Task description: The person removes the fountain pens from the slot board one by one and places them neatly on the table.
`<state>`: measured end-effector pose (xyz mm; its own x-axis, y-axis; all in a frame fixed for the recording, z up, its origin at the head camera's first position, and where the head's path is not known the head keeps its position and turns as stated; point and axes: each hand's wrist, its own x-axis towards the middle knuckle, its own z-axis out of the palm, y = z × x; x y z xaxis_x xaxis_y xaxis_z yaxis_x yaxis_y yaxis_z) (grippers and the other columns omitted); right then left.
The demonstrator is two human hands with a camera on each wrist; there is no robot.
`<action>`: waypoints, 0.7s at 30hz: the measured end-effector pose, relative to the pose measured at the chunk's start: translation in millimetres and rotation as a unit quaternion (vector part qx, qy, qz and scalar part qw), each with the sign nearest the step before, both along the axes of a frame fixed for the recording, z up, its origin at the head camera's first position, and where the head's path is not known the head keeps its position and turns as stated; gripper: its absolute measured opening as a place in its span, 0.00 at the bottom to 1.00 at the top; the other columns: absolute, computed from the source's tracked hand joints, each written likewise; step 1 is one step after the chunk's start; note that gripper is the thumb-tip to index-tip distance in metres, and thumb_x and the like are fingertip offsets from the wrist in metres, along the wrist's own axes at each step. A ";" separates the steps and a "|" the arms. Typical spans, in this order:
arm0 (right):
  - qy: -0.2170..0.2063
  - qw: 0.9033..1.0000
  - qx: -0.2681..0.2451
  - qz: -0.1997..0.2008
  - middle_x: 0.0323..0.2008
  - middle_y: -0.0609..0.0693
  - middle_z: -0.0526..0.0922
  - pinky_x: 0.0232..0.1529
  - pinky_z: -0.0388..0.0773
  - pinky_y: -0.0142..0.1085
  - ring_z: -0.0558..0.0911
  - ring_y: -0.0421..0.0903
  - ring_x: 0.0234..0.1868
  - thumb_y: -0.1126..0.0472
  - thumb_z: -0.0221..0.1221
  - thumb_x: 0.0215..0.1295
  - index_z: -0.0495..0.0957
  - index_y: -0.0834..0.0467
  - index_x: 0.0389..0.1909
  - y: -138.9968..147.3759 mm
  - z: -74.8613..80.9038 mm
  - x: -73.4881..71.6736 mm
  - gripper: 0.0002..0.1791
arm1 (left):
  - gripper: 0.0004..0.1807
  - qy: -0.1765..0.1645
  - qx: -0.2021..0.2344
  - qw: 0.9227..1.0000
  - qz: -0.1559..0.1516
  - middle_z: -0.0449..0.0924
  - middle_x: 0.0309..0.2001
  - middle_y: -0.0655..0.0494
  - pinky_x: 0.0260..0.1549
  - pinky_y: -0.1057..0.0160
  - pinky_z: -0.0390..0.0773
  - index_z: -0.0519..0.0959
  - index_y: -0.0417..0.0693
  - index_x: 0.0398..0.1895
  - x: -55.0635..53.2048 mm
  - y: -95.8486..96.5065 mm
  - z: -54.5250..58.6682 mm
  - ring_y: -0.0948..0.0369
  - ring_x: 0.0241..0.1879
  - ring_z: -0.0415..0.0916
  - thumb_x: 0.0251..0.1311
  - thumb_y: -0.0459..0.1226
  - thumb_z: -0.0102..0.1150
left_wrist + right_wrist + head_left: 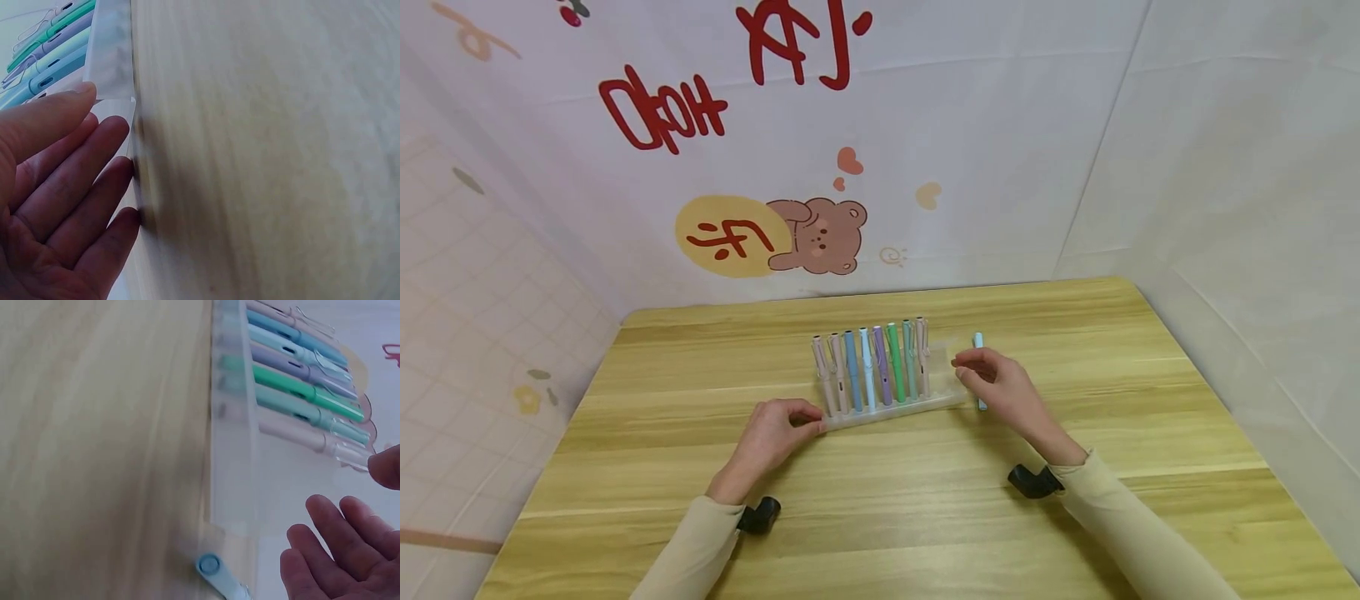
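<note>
A clear plastic pen stand [895,412] holds a row of several upright pens in pink, blue, purple and green, among them a green pen [896,363] and a purple pen [882,367]. My left hand [772,433] pinches the stand's left end, the thumb [80,97] on its front corner and the other fingers around the side. At the right end, my right hand [1000,387] hovers with fingers loosely bent and nothing between them. A light blue pen [978,340] lies on the table beyond that end, partly hidden under this hand; its round end shows in the right wrist view.
The wooden table [880,517] runs back to a white wall cloth [1000,125] with red characters and a cartoon bear. The stand's right part, beside the last pink pen [922,358], bears no pens.
</note>
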<state>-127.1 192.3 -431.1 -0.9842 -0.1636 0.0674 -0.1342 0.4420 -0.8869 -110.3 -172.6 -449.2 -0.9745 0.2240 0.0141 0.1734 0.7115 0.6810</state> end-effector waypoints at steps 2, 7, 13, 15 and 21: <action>0.002 1.000 0.001 0.009 0.58 0.59 0.84 0.61 0.77 0.54 0.83 0.57 0.60 0.56 0.59 0.77 0.78 0.63 0.60 -4.1 -1.7 0.2 0.19 | 0.03 0.001 -0.002 1.000 -0.002 0.89 0.37 0.61 0.45 0.52 0.82 0.90 0.51 0.36 -0.4 0.0 0.3 0.60 0.40 0.84 0.60 0.36 0.75; 0.016 0.999 0.008 0.030 0.58 0.59 0.84 0.63 0.74 0.55 0.80 0.59 0.63 0.57 0.61 0.76 0.77 0.64 0.63 -14.4 -4.4 -1.8 0.21 | 0.03 0.003 -0.004 1.000 -0.003 0.89 0.37 0.61 0.45 0.53 0.82 0.90 0.51 0.36 -0.6 -0.2 0.6 0.60 0.40 0.84 0.60 0.36 0.75; 0.026 0.999 0.021 0.042 0.57 0.58 0.85 0.63 0.74 0.55 0.81 0.59 0.61 0.59 0.60 0.75 0.77 0.64 0.64 -25.5 -7.5 -7.5 0.21 | 0.03 0.003 -0.003 1.000 0.001 0.89 0.37 0.61 0.46 0.52 0.81 0.90 0.51 0.36 0.3 0.1 0.1 0.60 0.41 0.85 0.59 0.36 0.75; 0.021 0.999 0.023 0.044 0.56 0.58 0.85 0.62 0.76 0.55 0.82 0.59 0.60 0.60 0.59 0.75 0.76 0.65 0.64 -28.1 -8.9 -9.3 0.21 | 0.03 0.001 -0.002 1.000 0.001 0.89 0.37 0.61 0.46 0.52 0.81 0.90 0.51 0.36 1.1 0.4 -0.4 0.60 0.41 0.85 0.60 0.36 0.75; -0.004 0.998 0.039 0.039 0.53 0.60 0.86 0.58 0.79 0.52 0.84 0.57 0.56 0.61 0.60 0.75 0.77 0.67 0.63 -34.4 -12.2 -15.4 0.21 | 0.02 -0.006 0.001 1.000 0.004 0.89 0.36 0.62 0.45 0.53 0.81 0.90 0.51 0.35 2.0 1.0 0.2 0.61 0.40 0.83 0.60 0.36 0.75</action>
